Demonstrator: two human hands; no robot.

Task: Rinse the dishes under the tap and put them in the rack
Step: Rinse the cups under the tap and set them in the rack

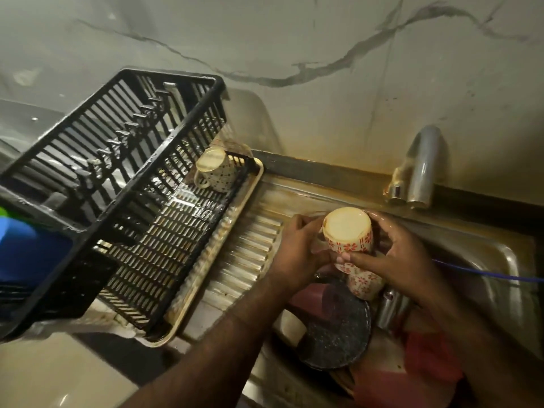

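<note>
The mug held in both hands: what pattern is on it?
Red flowers on cream, on the mug; head view, the only one.

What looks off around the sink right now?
Brown staining runs along the sink ledge below the tap. Otherwise nothing: both hands hold the red-flowered mug upside down.

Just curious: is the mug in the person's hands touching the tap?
Apart. The head view shows the red-flowered mug held below and left of the tap, with bare steel between them.

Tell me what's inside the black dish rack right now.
The black dish rack holds one patterned mug, upside down at its far right corner. The other slots in view look bare. The rack's near left end runs out of view, so anything there can't be seen.
</note>
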